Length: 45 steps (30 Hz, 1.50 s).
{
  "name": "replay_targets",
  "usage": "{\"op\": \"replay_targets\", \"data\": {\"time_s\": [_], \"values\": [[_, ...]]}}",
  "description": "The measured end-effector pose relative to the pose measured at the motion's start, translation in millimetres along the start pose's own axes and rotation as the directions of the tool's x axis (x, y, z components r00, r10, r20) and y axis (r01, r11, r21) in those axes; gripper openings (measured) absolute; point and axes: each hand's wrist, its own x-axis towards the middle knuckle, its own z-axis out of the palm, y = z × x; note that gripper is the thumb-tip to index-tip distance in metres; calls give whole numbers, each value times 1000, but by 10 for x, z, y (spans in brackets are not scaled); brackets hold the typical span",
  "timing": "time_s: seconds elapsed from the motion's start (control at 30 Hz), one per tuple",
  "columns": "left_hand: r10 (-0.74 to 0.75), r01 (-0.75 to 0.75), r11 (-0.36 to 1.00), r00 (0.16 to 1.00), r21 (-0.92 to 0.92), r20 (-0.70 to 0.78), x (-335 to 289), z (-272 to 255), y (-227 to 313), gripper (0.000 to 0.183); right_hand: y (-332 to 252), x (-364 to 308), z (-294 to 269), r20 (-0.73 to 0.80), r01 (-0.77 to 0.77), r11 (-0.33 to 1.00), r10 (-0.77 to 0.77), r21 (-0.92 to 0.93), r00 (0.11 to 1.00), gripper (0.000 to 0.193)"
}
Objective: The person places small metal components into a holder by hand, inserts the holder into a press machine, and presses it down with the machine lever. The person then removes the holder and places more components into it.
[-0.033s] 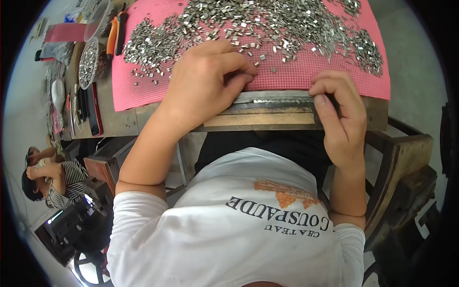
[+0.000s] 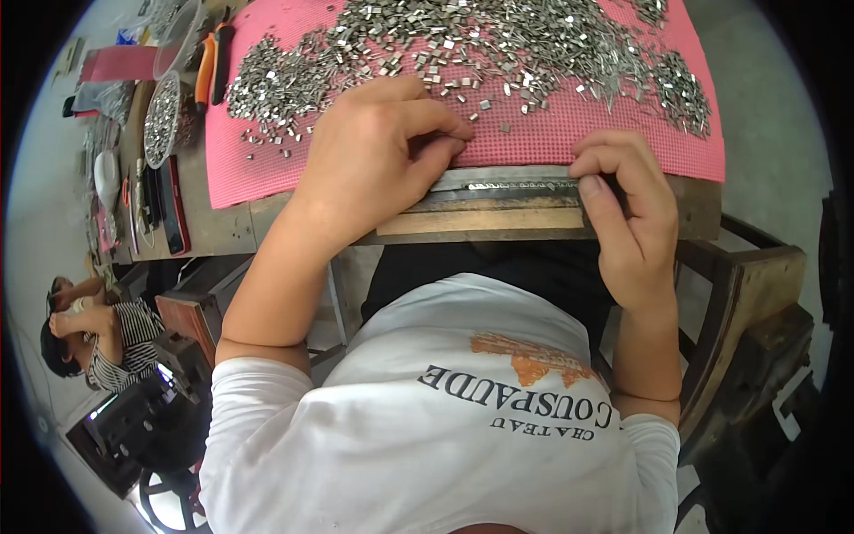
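My left hand (image 2: 378,147) rests over the near part of the pink mesh mat, its thumb and fingertips pinched together. Whatever lies between those fingertips is too small or hidden to name. Just below them, along the near bench edge, runs a narrow grey metal bar (image 2: 498,175) with a row of small shiny links (image 2: 511,186) lying along it. At the bar's right end my right hand (image 2: 636,200) is closed, thumb and curled fingers together at the end of the row. What they pinch is hidden. A pale wooden strip (image 2: 485,221) lies along the bar's near side.
Heaps of small silvery metal pieces (image 2: 498,40) cover the far part of the pink mat (image 2: 258,178). Orange-and-black handled pliers (image 2: 213,64), a clear tub of metal bits (image 2: 165,120) and a red-edged dark case (image 2: 175,205) lie to the left. Another person in stripes (image 2: 111,347) sits beyond, lower left.
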Motion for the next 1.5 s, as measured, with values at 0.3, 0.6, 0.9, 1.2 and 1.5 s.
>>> {"op": "replay_targets", "data": {"time_s": [0.3,0.6,0.9,1.2,1.5], "values": [[-9,16,993,998,118,-59,-14,-3,72,14,36,-80,40,-35,29,997,-32,-68,999,7],[103,-92,993,985,80,-139,-19,139,184,8,46,-84,76,-54,89,983,-99,-163,994,13],[133,-153,975,983,-159,-131,-2,430,487,10,92,-96,3,-96,81,989,-93,-120,991,36],[217,-209,976,956,58,-198,4,435,540,16,90,-57,-39,-88,55,997,-60,-56,994,39],[-110,95,971,992,-219,-57,62,485,633,22,124,-125,-102,-35,56,997,-58,-62,998,38]]}}
